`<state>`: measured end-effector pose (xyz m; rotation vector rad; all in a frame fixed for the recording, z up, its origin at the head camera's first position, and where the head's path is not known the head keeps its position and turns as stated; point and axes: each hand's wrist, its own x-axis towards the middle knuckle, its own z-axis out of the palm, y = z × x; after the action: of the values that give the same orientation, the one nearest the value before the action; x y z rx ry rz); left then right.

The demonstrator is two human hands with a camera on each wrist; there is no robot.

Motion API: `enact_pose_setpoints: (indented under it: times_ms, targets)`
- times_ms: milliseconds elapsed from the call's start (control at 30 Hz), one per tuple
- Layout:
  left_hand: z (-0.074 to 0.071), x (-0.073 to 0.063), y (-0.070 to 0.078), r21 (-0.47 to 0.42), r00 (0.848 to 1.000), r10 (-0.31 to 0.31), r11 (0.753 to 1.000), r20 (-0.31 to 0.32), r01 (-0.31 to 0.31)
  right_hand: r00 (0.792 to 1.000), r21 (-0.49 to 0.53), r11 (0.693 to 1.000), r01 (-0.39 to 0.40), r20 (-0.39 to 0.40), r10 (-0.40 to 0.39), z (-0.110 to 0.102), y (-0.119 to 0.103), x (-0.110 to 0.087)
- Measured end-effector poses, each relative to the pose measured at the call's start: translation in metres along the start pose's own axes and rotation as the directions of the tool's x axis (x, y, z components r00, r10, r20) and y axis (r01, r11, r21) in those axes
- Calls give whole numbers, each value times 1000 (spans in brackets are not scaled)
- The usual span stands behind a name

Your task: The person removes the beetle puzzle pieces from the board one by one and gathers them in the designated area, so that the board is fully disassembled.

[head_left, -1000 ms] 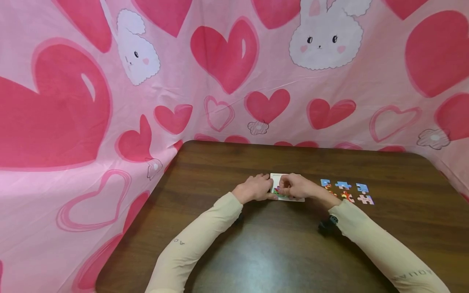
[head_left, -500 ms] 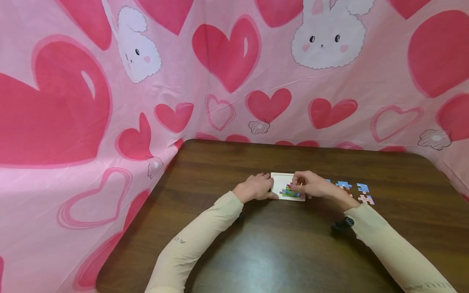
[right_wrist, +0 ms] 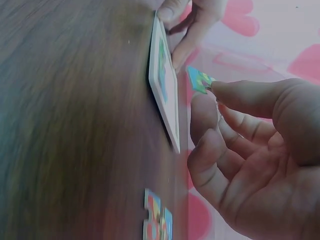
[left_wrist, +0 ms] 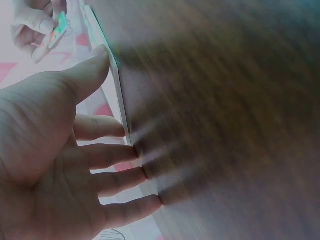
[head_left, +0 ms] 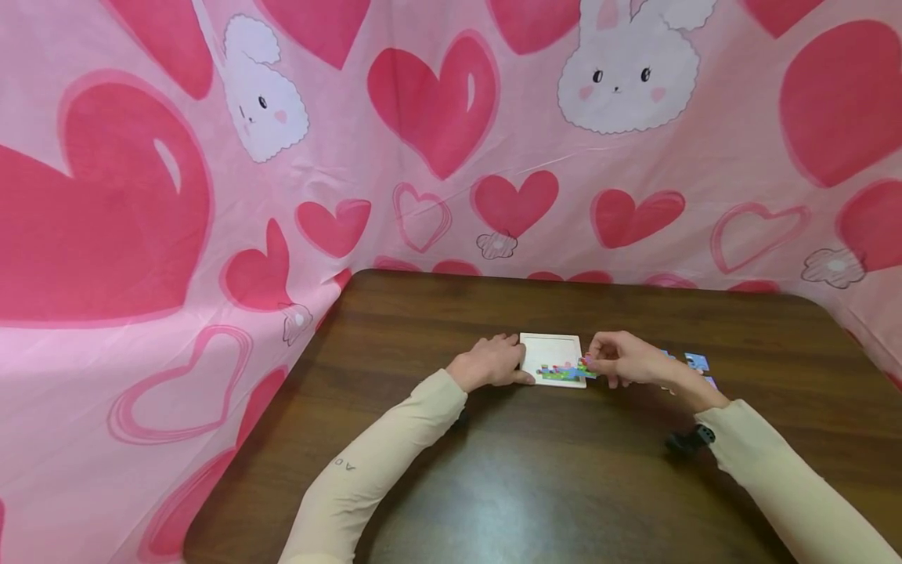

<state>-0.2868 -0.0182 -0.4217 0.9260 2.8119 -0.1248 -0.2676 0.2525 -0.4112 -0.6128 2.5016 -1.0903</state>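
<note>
A white puzzle tray [head_left: 551, 336] lies on the table with a strip of joined jigsaw pieces [head_left: 557, 374] along its near side. My left hand [head_left: 491, 362] rests at the tray's left edge. In the left wrist view its fingers [left_wrist: 117, 182] are nearly straight, and the thumb touches the tray's rim. Just off the tray's right side, my right hand [head_left: 623, 360] pinches a green and blue jigsaw piece [right_wrist: 199, 80] between thumb and index finger. That piece is raised above the table in the right wrist view.
Several loose jigsaw pieces [head_left: 696, 361] lie right of the tray, partly hidden behind the right hand and wrist. The brown wooden table [head_left: 451, 462] reaches back to a pink cloth [head_left: 437, 102] with hearts and rabbits.
My right hand has moved right, from over the tray to beyond its right edge, with the piece in its fingers. The joined strip is now uncovered. The left hand stays put.
</note>
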Motion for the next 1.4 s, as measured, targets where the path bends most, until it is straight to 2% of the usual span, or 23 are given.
enact_pose_setpoints:
  times_ms: [500, 800, 967, 1400]
  targets:
    - [2, 0, -1, -9, 1000, -4, 1000, 4, 4, 998, -83, 997, 3, 57, 1, -15, 18, -29]
    - [2, 0, 1, -10, 1000, -19, 1000, 14, 19, 986, -22, 999, -27, 164, 30, -31, 21, -46]
    - [1, -1, 0, -9, 1000, -21, 1000, 14, 21, 976, -26, 999, -35, 214, 39, -33, 24, -49]
    - [2, -1, 0, -5, 1000, -10, 1000, 3, 10, 976, -37, 998, -51, 212, 58, -30, 33, -49]
